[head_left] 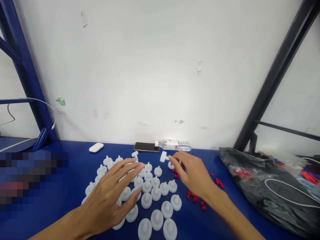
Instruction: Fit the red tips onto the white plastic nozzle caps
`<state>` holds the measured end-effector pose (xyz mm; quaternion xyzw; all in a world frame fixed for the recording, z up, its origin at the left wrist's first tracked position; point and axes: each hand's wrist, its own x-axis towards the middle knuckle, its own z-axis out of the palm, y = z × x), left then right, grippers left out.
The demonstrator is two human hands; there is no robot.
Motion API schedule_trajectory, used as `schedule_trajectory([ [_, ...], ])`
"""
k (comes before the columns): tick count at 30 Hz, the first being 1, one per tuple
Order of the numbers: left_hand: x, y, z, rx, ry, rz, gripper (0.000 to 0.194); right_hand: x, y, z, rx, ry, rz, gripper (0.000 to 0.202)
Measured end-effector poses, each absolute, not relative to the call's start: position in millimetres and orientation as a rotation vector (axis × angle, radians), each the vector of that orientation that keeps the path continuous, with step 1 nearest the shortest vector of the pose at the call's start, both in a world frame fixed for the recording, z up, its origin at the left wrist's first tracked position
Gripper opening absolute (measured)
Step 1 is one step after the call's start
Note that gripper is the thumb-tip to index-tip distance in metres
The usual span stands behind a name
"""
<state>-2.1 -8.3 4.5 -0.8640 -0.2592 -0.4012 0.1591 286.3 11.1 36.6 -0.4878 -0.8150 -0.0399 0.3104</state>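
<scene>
In the head view, many white round caps with pointed nozzles stand upright on the blue table, among them a white nozzle cap (146, 200). My left hand (107, 196) hovers over the left part of this group, fingers spread and nothing in its grasp; it hides several caps. Between thumb and fingers, my right hand (195, 171) pinches another white nozzle cap (164, 156) by its nozzle, tipped sideways above the table. Small red pieces (192, 196) lie scattered under and around my right hand, partly covered by it.
Along the wall lie a phone (146, 147), a clear water bottle (172, 144) and a white case (96, 147). A black plastic bag (260, 186) with a white cable and packets covers the right side. Blue (27, 66) and black (270, 76) frame posts stand at either side.
</scene>
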Motion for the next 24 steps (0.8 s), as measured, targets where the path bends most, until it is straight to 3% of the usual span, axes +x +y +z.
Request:
schedule_trajectory([
  [9, 1, -5, 2, -2.583, -0.753, -1.189, 0.041, 301, 33, 18, -1.494, -2.225, -0.063, 0.017],
  [20, 0, -7, 4, -2.64, -0.755, -1.169, 0.041, 302, 24, 31, -1.469, -2.275, 0.117, 0.023],
  [24, 1, -7, 2, -2.636, -0.739, -1.188, 0.041, 302, 19, 36, -1.351, -2.385, 0.324, 0.016],
])
